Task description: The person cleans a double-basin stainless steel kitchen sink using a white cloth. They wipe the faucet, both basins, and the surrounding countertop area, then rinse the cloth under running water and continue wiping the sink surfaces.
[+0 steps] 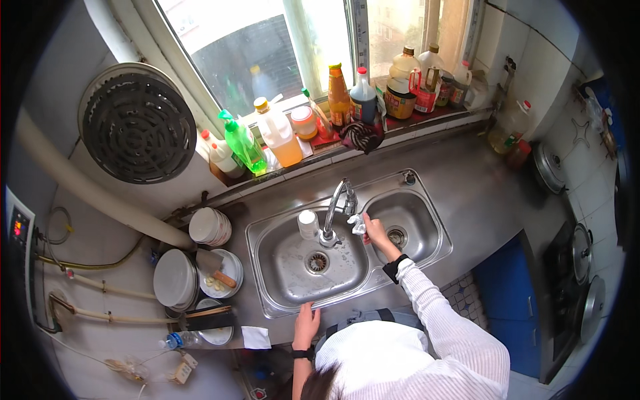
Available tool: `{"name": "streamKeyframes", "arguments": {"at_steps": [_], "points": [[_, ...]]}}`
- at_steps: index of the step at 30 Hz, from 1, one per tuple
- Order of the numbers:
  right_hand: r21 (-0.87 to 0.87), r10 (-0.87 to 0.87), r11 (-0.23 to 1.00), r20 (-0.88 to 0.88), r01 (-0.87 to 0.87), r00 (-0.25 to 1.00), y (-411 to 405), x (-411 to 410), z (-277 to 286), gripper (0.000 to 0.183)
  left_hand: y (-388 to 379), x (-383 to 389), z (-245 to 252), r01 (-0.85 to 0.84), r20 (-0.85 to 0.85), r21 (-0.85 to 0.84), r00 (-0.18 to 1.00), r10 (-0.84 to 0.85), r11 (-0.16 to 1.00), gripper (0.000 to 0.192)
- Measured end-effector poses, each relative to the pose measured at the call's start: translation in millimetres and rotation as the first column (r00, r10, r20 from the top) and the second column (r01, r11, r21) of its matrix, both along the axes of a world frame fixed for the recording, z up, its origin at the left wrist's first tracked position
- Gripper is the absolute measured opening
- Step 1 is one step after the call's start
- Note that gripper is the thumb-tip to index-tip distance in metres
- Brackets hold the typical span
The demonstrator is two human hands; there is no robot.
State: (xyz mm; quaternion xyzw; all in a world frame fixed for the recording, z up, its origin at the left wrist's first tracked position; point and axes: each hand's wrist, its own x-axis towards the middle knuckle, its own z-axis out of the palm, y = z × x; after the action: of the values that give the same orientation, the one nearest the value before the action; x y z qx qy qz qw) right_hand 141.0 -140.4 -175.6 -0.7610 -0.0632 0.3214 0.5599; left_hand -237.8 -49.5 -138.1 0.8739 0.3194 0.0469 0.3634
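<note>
My right hand (376, 232) reaches over the divider of a stainless-steel double sink (376, 274) and grips a crumpled white tissue or cloth (356, 224). The chrome faucet (332, 205) stands just left of that hand, its spout arching towards the larger left basin. Against the front rim of the sink rests my left hand (306, 324), fingers extended and holding nothing. Inside the left basin, a clear jar (311, 232) with a white lid stands near its back wall. The smaller right basin (417, 225) lies beneath and beyond my right wrist.
Stacked bowls (207, 225), plates (173, 277) and a cleaver (216, 270) with garlic cloves crowd the counter's left side. A white paper square (256, 337) lies at the front edge. Bottles, including a green pump bottle (245, 145), line the windowsill. Blue cabinets (507, 295) stand right.
</note>
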Motion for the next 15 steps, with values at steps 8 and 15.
{"name": "streamKeyframes", "arguments": {"at_steps": [8, 15], "points": [[0.146, -0.006, 0.988, -0.328, 0.057, 0.945, 27, -8, -36, 0.059, -1, -14, -11, 0.007, -0.022, 0.013, 1.0, -0.007, 1.0, 0.032], [0.27, 0.003, 0.947, -0.546, 0.173, 0.838, 25, -6, -36, 0.05, -6, -2, 2, 0.014, -0.016, -0.074, 1.0, -0.015, 0.997, 0.034]]}}
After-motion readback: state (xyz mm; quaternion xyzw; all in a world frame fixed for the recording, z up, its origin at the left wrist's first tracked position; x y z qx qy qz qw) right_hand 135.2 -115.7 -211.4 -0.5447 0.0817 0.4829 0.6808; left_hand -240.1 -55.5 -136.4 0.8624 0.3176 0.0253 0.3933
